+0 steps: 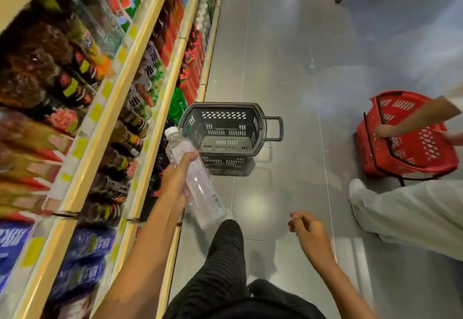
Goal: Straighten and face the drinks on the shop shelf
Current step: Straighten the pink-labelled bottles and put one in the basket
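We've got one clear bottle (203,193) in play, white cap, held tilted in the air with the cap pointing away from us. It's just off the lowest tier of the shelf (117,88) and in front of the near left corner of a black basket (260,118). Our left hand (175,181) has its fingers wrapped round the bottle's middle. There's small print low on its side, too fine for us to read. Our right hand (309,231) hangs over the floor (288,55), fingers loosely curled, holding nothing.

That floor is grey, glossy tile, and it mirrors the basket standing on it. The shelving runs down our left in cream tiers, with yellow tags along the edges. It's packed with dark bottles and red and blue packs. All of that is blurred, so we can't read a brand, only white lettering on blue.

Two baskets in the aisle: the black one ahead and a red basket (411,153) off to the right. Another person's arm (416,116) stretches across the red one, and their pale trouser leg (413,213) stands beside it. Our own dark trouser leg (225,256) shows below the bottle.
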Action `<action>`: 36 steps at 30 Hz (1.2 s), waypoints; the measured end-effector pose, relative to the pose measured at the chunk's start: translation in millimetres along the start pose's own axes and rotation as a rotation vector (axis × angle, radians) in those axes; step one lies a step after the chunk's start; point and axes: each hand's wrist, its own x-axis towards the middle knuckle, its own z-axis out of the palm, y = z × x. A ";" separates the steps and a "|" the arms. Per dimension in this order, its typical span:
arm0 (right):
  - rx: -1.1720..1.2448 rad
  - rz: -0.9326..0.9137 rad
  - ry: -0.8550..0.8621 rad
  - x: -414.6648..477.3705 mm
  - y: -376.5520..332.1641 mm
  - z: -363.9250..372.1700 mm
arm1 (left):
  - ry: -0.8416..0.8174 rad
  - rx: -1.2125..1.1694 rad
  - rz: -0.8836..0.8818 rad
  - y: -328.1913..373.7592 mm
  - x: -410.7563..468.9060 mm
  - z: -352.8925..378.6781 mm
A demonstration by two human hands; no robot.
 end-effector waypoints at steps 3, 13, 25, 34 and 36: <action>0.015 0.021 0.014 49.6 -29.2 8.4 | -0.059 -0.021 -0.037 30.7 40.5 24.6; -0.068 0.011 0.033 240.1 -103.3 26.2 | -0.016 0.103 -0.009 96.0 180.8 115.8; -0.251 0.107 0.031 501.0 -62.1 92.6 | 0.051 0.283 0.049 38.2 409.4 229.2; -0.268 0.192 0.053 618.1 27.2 171.9 | -0.050 0.449 -0.081 -123.1 574.5 243.7; -0.234 0.177 0.084 629.7 39.7 183.8 | -0.075 0.495 -0.101 -160.3 600.9 242.3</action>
